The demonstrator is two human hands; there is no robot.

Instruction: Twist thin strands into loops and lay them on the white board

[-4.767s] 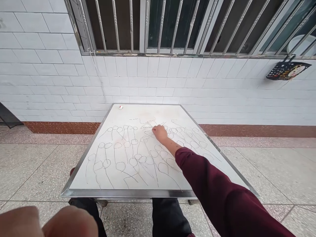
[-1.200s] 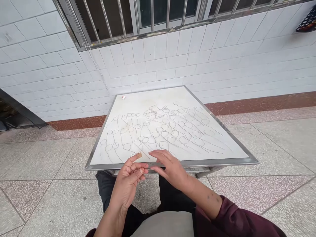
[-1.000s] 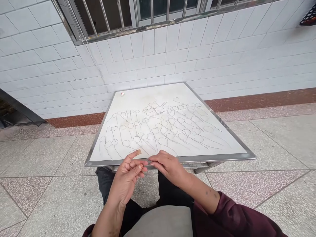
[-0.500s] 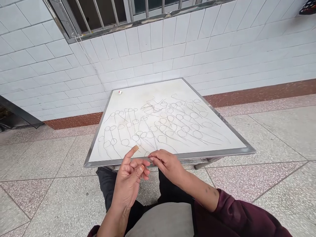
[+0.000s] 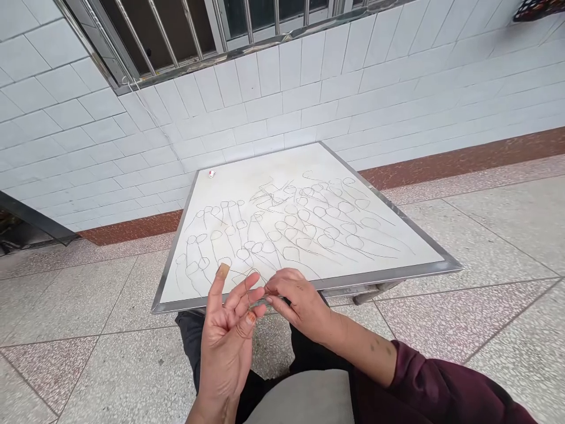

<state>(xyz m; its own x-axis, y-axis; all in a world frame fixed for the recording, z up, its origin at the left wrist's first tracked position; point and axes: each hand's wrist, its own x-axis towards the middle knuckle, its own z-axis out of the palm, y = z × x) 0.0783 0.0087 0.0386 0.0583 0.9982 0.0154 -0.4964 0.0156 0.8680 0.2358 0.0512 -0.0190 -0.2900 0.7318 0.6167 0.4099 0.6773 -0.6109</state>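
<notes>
Just past the table's near edge, my left hand [image 5: 229, 330] is palm up, its index finger raised with a tan wrap on the tip. A thin dark wire [image 5: 248, 294] crosses its middle fingers and runs down to the thumb, which presses on it. My right hand [image 5: 298, 300] meets those fingertips from the right, thumb and index pinched on the wire; its end is hidden there. Beyond my hands, many thin wire pieces [image 5: 329, 237] with round loops and long tails lie in rows on the white tabletop [image 5: 247, 168].
Grey metal trim [image 5: 397, 274] edges the table. At its far left corner sits a small white and red item [image 5: 212, 174]. A tiled wall [image 5: 265, 129] with a barred window [image 5: 198, 35] stands behind. A tangle of wires [image 5: 273, 193] lies mid-table.
My left hand has shifted slightly left, with its fingers spread more and the wire now visible across them. My right hand stays pinched beside it. The view has tilted a little.
</notes>
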